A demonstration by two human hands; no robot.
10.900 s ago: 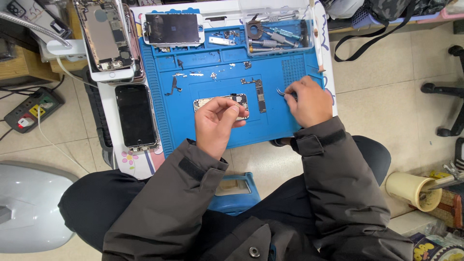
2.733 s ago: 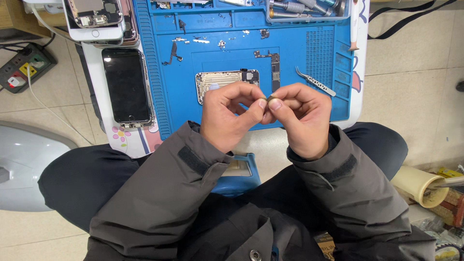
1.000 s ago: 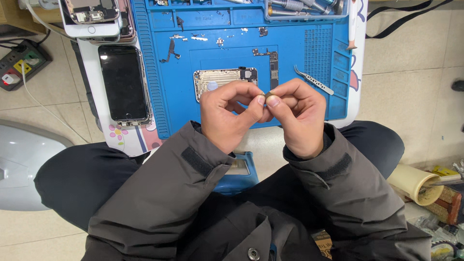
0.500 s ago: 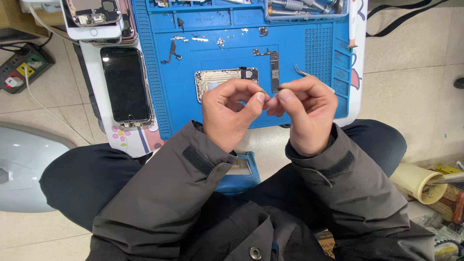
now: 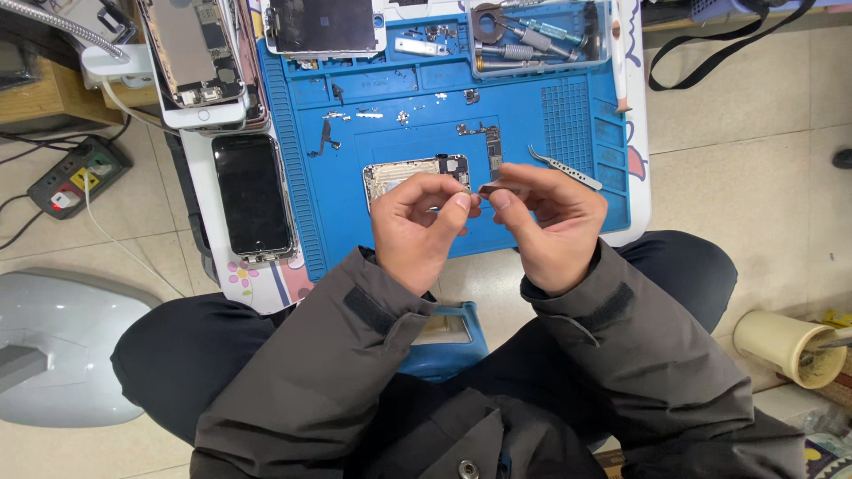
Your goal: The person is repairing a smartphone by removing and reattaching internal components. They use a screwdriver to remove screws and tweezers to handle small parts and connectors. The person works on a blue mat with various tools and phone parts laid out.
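Note:
My left hand [image 5: 417, 222] and my right hand [image 5: 550, 217] meet fingertip to fingertip above the front of a blue work mat [image 5: 390, 115]. Between thumbs and forefingers they pinch a small dark metal part [image 5: 484, 189]. Just behind the fingers lies an opened phone chassis [image 5: 410, 173] with a narrow circuit board [image 5: 493, 146] beside it. Silver tweezers [image 5: 565, 168] rest on the mat to the right of my right hand.
A black-screened phone [image 5: 252, 195] lies left of the mat, an opened phone [image 5: 191, 49] behind it. A display panel [image 5: 324, 25] and a clear tool tray [image 5: 532, 31] sit at the back. A power strip [image 5: 75, 173] lies on the floor at left, a tape roll [image 5: 781, 346] at right.
Eleven seconds ago both hands worked down on the mat and the right held tweezers. The tweezers now lie on the mat; both hands are lifted, pinching the small part, barely moving in the last second.

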